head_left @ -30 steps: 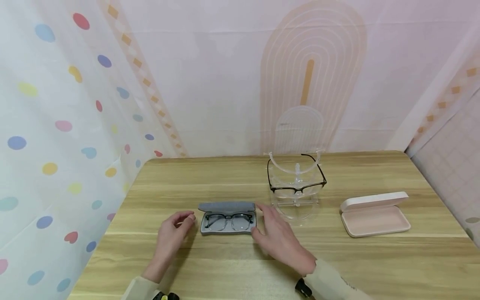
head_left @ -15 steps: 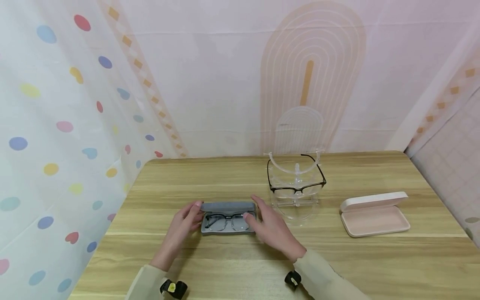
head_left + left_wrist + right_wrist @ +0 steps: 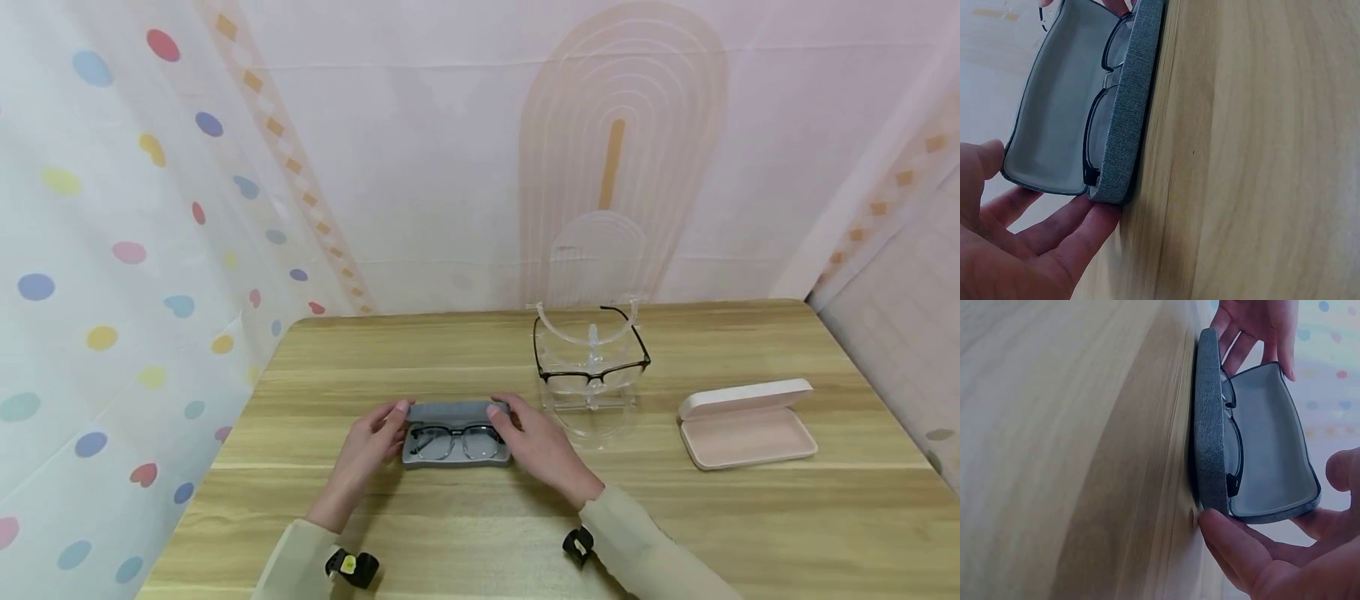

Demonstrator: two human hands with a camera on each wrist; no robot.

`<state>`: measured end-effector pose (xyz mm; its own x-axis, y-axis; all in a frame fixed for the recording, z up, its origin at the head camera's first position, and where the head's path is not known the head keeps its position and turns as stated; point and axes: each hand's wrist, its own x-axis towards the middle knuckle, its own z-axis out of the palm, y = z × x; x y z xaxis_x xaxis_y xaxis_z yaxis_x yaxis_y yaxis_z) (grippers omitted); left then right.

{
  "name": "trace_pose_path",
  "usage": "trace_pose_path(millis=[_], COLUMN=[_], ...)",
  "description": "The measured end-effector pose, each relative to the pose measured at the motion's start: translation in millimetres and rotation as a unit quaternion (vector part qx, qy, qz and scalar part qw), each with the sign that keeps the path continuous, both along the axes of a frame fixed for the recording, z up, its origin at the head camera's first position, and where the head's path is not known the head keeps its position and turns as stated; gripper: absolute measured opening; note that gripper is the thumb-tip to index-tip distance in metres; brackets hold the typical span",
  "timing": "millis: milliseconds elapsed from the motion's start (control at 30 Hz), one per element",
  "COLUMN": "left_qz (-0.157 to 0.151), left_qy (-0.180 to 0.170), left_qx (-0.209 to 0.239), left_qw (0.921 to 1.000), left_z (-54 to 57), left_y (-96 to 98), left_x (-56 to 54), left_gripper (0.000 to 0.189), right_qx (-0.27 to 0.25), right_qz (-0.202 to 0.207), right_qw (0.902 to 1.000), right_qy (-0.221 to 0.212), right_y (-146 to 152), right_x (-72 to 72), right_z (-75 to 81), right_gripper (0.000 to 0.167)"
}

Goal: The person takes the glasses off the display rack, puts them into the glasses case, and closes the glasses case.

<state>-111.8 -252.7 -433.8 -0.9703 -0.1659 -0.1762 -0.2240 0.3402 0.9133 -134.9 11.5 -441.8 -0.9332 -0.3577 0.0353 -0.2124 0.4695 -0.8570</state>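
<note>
A grey glasses case (image 3: 459,412) lies on the wooden table with its lid raised. Inside are black-topped, clear-lensed eyeglasses (image 3: 457,443), folded. At the case's left end is my left hand (image 3: 372,442), its thumb at the lid's edge and fingers behind the lid and against the base (image 3: 1129,112). My right hand (image 3: 542,446) grips the opposite end; its thumb (image 3: 1339,470) is by the lid's rim, one fingertip touches the base's end, and other fingers reach behind the lid (image 3: 1272,444). Parts of those fingers are hidden.
A clear display stand (image 3: 592,337) behind my right hand bears black-framed eyeglasses (image 3: 595,377). To the right, a pale pink glasses case (image 3: 746,437) stands with its lid up. A patterned cloth (image 3: 435,167) hangs behind the wooden table (image 3: 480,550).
My left hand has come right to the grey case's end and touches it. The right thumb has moved up from the base to the lid. The lid stays raised.
</note>
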Motion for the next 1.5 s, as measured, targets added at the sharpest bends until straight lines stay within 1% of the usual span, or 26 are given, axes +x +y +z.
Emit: trace_pose_path(millis=[133,267,333,400,467,600,800,900,1067,1167,1300,1500], left_qz=[-0.008,-0.026,-0.034,-0.037,-0.042,-0.061,-0.097,-0.117,-0.152,-0.164,-0.172,-0.178], left_qy=[0.004,0.002,0.002,-0.002,-0.006,-0.012,-0.025,-0.029,-0.03,-0.029,-0.029,-0.029], left_qx=[0.005,0.013,0.02,0.033,0.047,0.068,0.089,0.094,0.095,0.098,0.095,0.086], left_qw=[1.0,0.9996,0.9992,0.9987,0.998,0.9957,0.991,0.9883,0.9834,0.9813,0.9801,0.9798], left_z=[-0.1,1.4,1.7,1.2,0.8,1.0,1.2,0.0,-1.5,-2.3,-3.1,-2.5], left_y=[-1.3,-3.9,-5.6,-7.9,-10.1,-14.4,-23.5,-28.5,-35.5,-38.4,-40.3,-39.8], left_x=[-0.5,-0.1,0.4,0.9,1.5,0.8,-0.5,-0.2,-0.5,-0.1,0.2,-0.5], left_gripper=[0.052,0.052,0.052,0.05,0.048,0.047,0.05,0.052,0.054,0.054,0.055,0.055], right_qx=[0.001,0.001,-0.005,-0.018,-0.042,-0.093,-0.129,-0.14,-0.15,-0.15,-0.142,-0.122], right_qz=[0.006,0.018,0.022,0.03,0.039,0.046,0.048,0.055,0.074,0.077,0.078,0.081], right_qw=[0.9999,0.9996,0.9996,0.9994,0.9978,0.9899,0.9798,0.9761,0.9731,0.973,0.9756,0.9819], right_qy=[0.012,0.022,0.016,-0.002,-0.033,-0.097,-0.145,-0.157,-0.159,-0.158,-0.148,-0.12], right_y=[-0.7,0.2,1.3,2.8,4.6,7.9,9.2,10.5,14.3,14.2,14.0,14.9], right_x=[-3.4,-7.2,-8.3,-8.5,-8.5,-10.7,-13.3,-12.5,-12.5,-11.9,-10.9,-11.4], right_z=[-1.0,-1.9,-0.9,-0.1,0.3,0.8,0.2,0.4,0.1,-1.0,-2.9,-4.0], right_gripper=[0.05,0.047,0.046,0.045,0.045,0.045,0.044,0.042,0.042,0.041,0.041,0.04])
